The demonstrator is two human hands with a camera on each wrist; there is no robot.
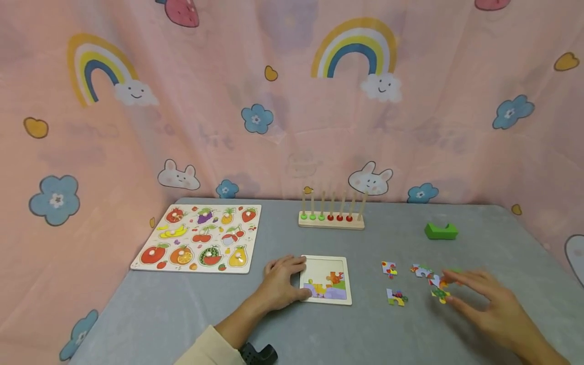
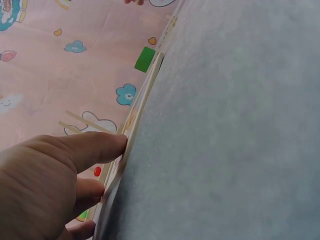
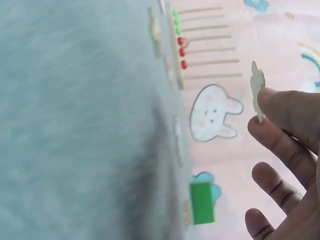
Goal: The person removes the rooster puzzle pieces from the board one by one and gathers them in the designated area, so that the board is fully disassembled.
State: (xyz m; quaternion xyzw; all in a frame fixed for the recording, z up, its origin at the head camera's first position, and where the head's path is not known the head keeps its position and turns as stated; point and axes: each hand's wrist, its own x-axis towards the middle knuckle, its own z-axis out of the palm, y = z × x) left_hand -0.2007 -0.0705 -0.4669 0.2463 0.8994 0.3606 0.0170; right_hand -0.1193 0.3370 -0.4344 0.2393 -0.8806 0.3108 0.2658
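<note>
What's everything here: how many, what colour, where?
Backdrop: one, patterned pink, behind
Table: one, grey, across the front
Fruit board: one, white with colourful fruits, back left
Peg stand: one, pale wood, back middle
Beads: three green, three red, on the stand
Notched block: one, green, back right
Puzzle tray: one, cream, partly filled, centre
Loose puzzle pieces: four or more, multicoloured, right of tray
Held piece: one, pale in wrist view, right
Wrist device: one, black, front centre
Sleeve: one, cream, front
Left hand: one, gripping the tray
Right hand: one, pinching the held piece
</note>
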